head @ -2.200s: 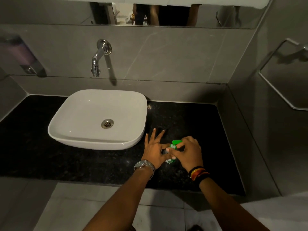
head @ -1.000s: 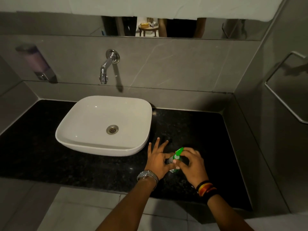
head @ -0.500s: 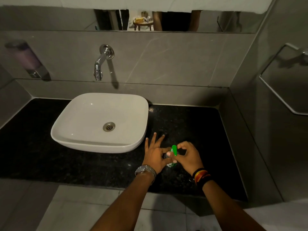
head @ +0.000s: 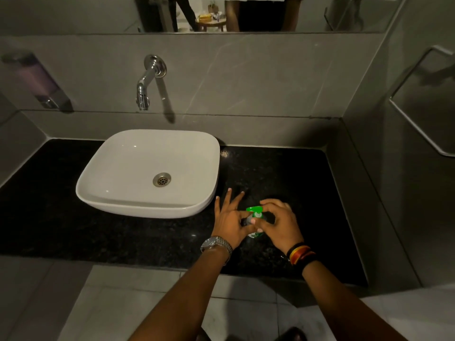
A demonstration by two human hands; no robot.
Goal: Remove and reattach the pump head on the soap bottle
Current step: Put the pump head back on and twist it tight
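Observation:
A small soap bottle (head: 254,234) stands on the black counter (head: 123,239), right of the basin and mostly hidden by my hands. Its green pump head (head: 256,210) sits on top, nozzle pointing left. My left hand (head: 230,221) steadies the bottle with thumb and forefinger, its other fingers spread upward. My right hand (head: 280,223) pinches the pump head from the right. The bottle's neck is hidden, so I cannot tell how far the head is screwed on.
A white basin (head: 147,173) sits left of the hands, with a chrome wall tap (head: 147,80) above it. A wall dispenser (head: 37,82) hangs at the far left. The grey side wall with a towel rail (head: 418,119) closes the right.
The pump head has turned under my right hand's fingers: its nozzle pointed up-right, then straight up, and now points left. My left hand has stayed on the bottle.

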